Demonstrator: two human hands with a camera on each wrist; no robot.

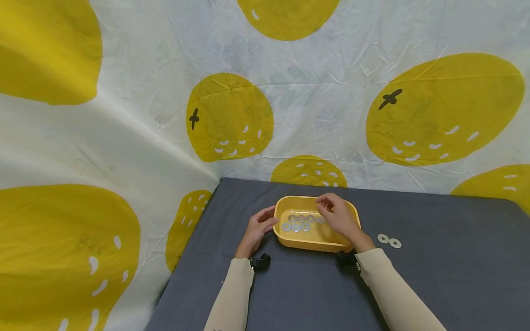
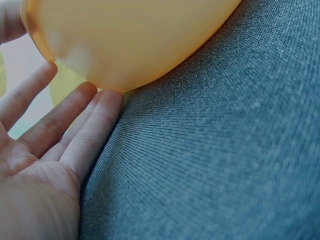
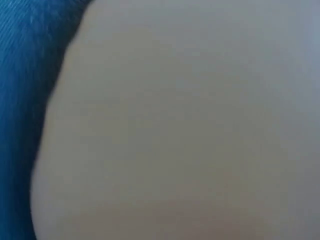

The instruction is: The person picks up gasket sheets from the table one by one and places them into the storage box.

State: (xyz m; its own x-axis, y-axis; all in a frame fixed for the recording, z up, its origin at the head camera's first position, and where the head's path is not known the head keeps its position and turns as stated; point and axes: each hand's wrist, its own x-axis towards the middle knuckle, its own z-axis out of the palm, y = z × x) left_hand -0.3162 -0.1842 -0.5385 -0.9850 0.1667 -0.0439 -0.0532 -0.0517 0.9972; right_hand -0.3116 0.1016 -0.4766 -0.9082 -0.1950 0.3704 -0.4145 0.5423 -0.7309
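Note:
A yellow rectangular plastic tray (image 1: 285, 240) sits on the dark grey cloth. On its floor lie several flat metal washers (image 1: 296, 228) in two rows. My left hand (image 1: 258, 226) holds the tray's left end, thumb at the rim and the other fingertips against the outer wall, as the left wrist view shows of the tray (image 2: 135, 40) and hand (image 2: 55, 150). Over the right part of the tray is my right hand (image 1: 337, 218), its fingers bent, just above the end of the far row. Whether it pinches a washer I cannot tell.
Two more washers (image 1: 389, 241) lie side by side on the cloth-covered table (image 1: 447, 257), right of the tray. A white sheet with yellow fruit prints (image 1: 314, 105) hangs behind the table and along its left side. The right wrist view is mostly a blurred pale surface.

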